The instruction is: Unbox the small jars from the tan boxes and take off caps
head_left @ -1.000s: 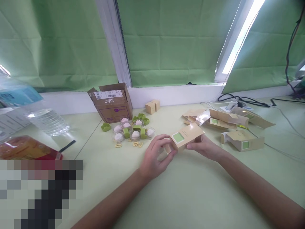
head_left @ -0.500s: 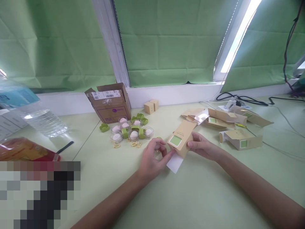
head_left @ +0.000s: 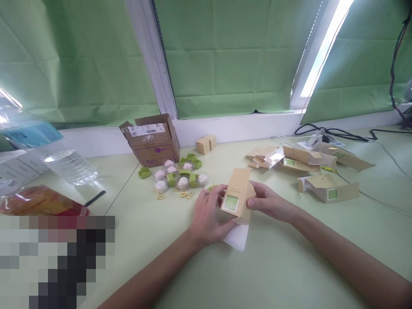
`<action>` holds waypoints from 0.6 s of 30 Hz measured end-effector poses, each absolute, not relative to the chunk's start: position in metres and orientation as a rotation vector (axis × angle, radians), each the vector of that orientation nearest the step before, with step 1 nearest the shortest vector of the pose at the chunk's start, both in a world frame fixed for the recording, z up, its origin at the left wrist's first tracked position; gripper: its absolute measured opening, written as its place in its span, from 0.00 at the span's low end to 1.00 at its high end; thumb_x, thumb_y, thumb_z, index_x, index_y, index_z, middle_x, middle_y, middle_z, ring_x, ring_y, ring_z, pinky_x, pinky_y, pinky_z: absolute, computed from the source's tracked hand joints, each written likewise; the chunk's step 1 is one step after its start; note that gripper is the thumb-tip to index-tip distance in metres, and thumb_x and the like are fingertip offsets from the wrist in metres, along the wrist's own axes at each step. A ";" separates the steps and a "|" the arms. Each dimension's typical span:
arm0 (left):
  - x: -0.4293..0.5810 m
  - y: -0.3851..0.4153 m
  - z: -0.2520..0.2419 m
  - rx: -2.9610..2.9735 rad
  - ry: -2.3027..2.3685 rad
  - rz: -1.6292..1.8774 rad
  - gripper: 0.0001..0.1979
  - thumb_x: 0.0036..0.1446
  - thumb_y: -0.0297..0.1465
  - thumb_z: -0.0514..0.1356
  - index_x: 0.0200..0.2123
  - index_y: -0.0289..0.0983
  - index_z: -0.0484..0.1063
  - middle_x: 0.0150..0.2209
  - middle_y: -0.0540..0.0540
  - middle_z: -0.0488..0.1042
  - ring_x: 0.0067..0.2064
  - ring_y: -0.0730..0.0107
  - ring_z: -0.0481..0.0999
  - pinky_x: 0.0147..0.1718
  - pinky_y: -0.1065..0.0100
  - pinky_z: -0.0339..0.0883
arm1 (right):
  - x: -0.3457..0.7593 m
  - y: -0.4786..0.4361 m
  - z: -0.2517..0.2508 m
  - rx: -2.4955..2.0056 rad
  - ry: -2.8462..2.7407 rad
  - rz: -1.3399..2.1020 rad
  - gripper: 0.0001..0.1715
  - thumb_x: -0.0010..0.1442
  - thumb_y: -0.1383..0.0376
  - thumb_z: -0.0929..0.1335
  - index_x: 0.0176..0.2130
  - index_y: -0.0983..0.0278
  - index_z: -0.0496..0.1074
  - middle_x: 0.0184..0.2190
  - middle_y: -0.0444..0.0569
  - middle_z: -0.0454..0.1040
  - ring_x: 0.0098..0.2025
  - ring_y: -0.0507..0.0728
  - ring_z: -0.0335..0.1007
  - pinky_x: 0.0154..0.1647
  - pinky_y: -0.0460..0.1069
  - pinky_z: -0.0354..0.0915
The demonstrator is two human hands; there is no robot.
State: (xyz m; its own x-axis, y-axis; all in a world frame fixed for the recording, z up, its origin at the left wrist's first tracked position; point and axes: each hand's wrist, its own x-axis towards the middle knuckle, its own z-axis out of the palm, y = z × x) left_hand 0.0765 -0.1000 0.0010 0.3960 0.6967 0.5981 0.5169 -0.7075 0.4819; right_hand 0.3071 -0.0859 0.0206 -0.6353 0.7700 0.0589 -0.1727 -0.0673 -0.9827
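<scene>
A small tan carton (head_left: 237,193) with a green window stands nearly upright between my hands, just above the pale green table (head_left: 273,266). My left hand (head_left: 207,214) grips its left side and bottom end. My right hand (head_left: 268,202) clasps its right side. A white flap or insert (head_left: 237,238) sticks out below the carton's lower end. Both hands are closed on the carton.
Behind my hands lie several clear cups with white pieces and green clips (head_left: 180,174), and an opened brown shipping box (head_left: 151,139). Two small tan cubes (head_left: 206,143) sit by the sill. More tan cartons (head_left: 328,189) lie right, cables (head_left: 334,135) beyond. A water bottle (head_left: 48,150) lies left.
The carton has turned from lying sideways to nearly upright and come closer to me. A white flap now hangs out of its lower end. Both hands stayed on it.
</scene>
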 end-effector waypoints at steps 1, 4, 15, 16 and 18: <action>0.076 -0.100 0.001 2.431 1.044 1.195 0.36 0.49 0.39 0.69 0.60 0.40 0.62 0.48 0.41 0.78 0.42 0.55 0.76 0.39 0.57 0.69 | 0.308 -0.086 0.020 -0.658 -1.529 1.766 0.31 0.59 0.57 0.76 0.59 0.58 0.71 0.56 0.53 0.76 0.55 0.64 0.75 0.53 0.57 0.71; 0.074 -0.098 0.001 2.423 0.913 1.161 0.35 0.56 0.33 0.64 0.66 0.41 0.58 0.52 0.41 0.77 0.43 0.56 0.76 0.41 0.57 0.70 | 0.311 -0.083 0.021 -0.655 -1.513 1.715 0.29 0.59 0.58 0.76 0.58 0.59 0.72 0.54 0.53 0.78 0.52 0.63 0.76 0.51 0.56 0.72; 0.068 -0.099 -0.006 2.322 0.779 1.245 0.34 0.64 0.34 0.59 0.71 0.41 0.54 0.62 0.35 0.71 0.57 0.47 0.75 0.52 0.51 0.73 | 0.305 -0.087 0.026 -0.760 -1.512 1.515 0.29 0.57 0.58 0.77 0.57 0.56 0.72 0.52 0.49 0.79 0.52 0.63 0.77 0.51 0.57 0.74; 0.069 -0.099 -0.005 2.268 0.771 1.253 0.35 0.63 0.36 0.61 0.70 0.41 0.54 0.61 0.35 0.72 0.57 0.47 0.76 0.52 0.52 0.74 | 0.305 -0.088 0.027 -0.760 -1.521 1.533 0.30 0.57 0.59 0.77 0.57 0.56 0.71 0.52 0.49 0.79 0.52 0.63 0.77 0.51 0.57 0.74; 0.071 -0.098 -0.003 2.149 0.786 1.259 0.35 0.62 0.36 0.64 0.69 0.41 0.55 0.56 0.36 0.77 0.54 0.51 0.79 0.51 0.55 0.75 | 0.304 -0.091 0.029 -0.729 -1.522 1.583 0.33 0.57 0.60 0.77 0.59 0.55 0.70 0.53 0.49 0.79 0.53 0.63 0.77 0.53 0.58 0.74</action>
State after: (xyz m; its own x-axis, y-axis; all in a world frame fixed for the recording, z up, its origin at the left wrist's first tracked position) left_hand 0.0712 -0.0983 -0.0026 0.3981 0.7049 0.5871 0.2176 -0.6943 0.6860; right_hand 0.3039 -0.0905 0.0294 -0.5103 0.8512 0.1228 -0.1564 0.0486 -0.9865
